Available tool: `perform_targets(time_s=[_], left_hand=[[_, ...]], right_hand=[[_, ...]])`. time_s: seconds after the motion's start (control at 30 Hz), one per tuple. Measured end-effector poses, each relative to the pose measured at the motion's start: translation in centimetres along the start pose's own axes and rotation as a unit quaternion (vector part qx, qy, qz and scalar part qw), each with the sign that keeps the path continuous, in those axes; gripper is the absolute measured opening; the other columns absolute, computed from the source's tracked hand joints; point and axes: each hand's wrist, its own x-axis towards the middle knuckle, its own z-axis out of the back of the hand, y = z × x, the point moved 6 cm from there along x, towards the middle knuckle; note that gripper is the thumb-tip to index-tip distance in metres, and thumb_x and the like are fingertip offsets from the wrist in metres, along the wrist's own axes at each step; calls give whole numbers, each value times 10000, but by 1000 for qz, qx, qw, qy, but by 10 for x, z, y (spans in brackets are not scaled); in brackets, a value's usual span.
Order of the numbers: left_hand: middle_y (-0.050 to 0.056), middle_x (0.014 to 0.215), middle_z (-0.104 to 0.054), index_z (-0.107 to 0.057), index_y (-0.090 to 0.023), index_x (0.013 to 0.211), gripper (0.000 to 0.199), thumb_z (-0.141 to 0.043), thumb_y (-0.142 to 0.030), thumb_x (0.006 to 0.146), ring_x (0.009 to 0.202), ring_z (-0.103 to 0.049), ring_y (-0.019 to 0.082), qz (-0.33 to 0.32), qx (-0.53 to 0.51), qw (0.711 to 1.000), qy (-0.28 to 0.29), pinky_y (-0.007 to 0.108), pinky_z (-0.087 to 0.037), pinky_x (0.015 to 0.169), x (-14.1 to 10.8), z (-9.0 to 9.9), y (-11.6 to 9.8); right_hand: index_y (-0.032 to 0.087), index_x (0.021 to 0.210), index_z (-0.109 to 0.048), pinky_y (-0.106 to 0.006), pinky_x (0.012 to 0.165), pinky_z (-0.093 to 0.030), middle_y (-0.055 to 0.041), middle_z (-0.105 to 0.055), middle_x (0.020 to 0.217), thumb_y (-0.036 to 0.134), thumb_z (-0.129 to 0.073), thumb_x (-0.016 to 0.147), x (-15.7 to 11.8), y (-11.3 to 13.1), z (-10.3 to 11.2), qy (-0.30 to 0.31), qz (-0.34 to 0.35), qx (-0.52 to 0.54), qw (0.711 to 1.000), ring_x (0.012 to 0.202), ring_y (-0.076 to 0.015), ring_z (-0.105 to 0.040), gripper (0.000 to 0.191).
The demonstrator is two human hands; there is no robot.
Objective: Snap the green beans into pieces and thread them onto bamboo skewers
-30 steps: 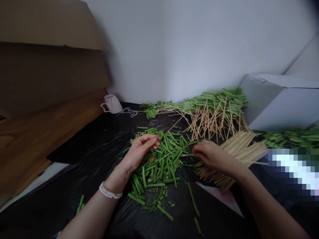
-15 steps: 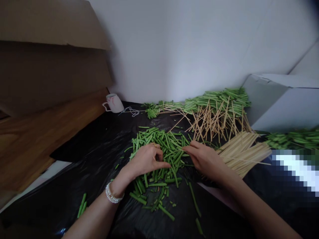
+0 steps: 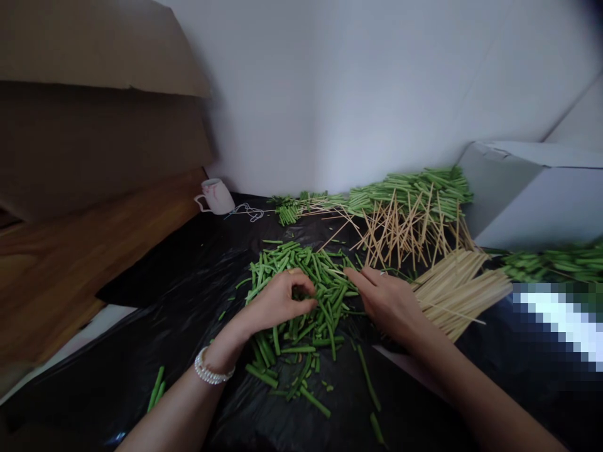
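My left hand (image 3: pixel 284 296), a beaded bracelet at its wrist, reaches over a loose pile of cut green stalks (image 3: pixel 325 267). Its fingers curl, with a gap between thumb and index finger and nothing visible between them. At the pile's right side, my right hand (image 3: pixel 387 301) pinches a thin bamboo skewer (image 3: pixel 337 272). The skewer's pale tip points left past my fingertips, and its other end (image 3: pixel 471 319) sticks out behind the hand. No green piece shows on the skewer.
Bundled bamboo skewers (image 3: pixel 464 289) lie right of my hand. Behind them, filled skewers of green stalks (image 3: pixel 409 191) are stacked by the wall. A mug (image 3: pixel 217 197), a cardboard box (image 3: pixel 103 125), a white box (image 3: pixel 532 194) and black plastic sheeting (image 3: pixel 188 270) surround the pile.
My right hand has shifted slightly, drawing the skewer leftward so that its tip reaches over the pile. My left thumb and index finger have come closer together.
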Motion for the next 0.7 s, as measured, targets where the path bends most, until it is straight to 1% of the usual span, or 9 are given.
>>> perform_targets(time_s=[0.07,0.1,0.2,0.3,0.37,0.43,0.53,0.7], left_hand=[[1,727,-620,-652,-178,755,117,-723,-270,744,669,-549,133,43,-108,992,-52,252,-412,644,3,5,6],[-3,717,-630,-639,-173,765,157,-741,-290,738,652,-556,124,63,-168,981,-74,244,-418,636,4,7,10],[6,735,-687,-636,-161,811,296,-823,-342,671,658,-606,113,120,-333,929,-111,231,-454,658,5,6,21],[38,770,-734,-682,-145,864,403,-882,-369,594,705,-660,123,178,-435,875,-114,231,-490,697,3,-1,29],[49,781,-746,-716,-138,861,414,-902,-358,563,724,-676,127,194,-468,855,-110,223,-498,703,2,-5,30],[51,788,-753,-741,-139,841,388,-909,-342,556,717,-678,121,193,-484,848,-101,213,-500,693,2,-7,29],[50,785,-758,-759,-151,821,361,-914,-329,549,709,-680,121,188,-497,842,-92,212,-505,689,3,-10,27],[46,787,-759,-761,-156,812,349,-917,-311,541,715,-688,130,185,-501,840,-94,229,-516,702,4,-11,25]], right_hand=[[183,1266,-581,-265,603,-354,-52,-670,867,89,-448,906,-1,-2,1,-19,-15,-16,1000,652,-143,-558,395],[182,1278,-575,-266,611,-359,-52,-673,871,86,-439,909,-2,-2,3,-32,-20,-19,999,667,-145,-570,405],[138,1301,-553,-268,674,-395,-68,-671,884,72,-421,909,-3,0,10,-82,-15,-11,996,752,-160,-597,419],[89,1287,-554,-284,706,-412,-81,-657,859,58,-412,908,-4,9,17,-116,28,-5,993,777,-175,-585,406],[107,1280,-565,-290,660,-399,-59,-641,803,52,-406,913,-4,15,19,-117,58,-15,991,713,-165,-562,403],[141,1286,-568,-292,606,-373,-29,-620,749,54,-401,921,-5,18,18,-113,76,-26,990,629,-149,-529,411],[166,1296,-560,-287,569,-345,-11,-610,717,62,-387,928,-6,19,16,-110,76,-34,990,570,-135,-502,419],[196,1309,-548,-272,570,-339,-13,-628,731,63,-393,915,-6,18,11,-88,60,-38,994,579,-128,-506,444]])
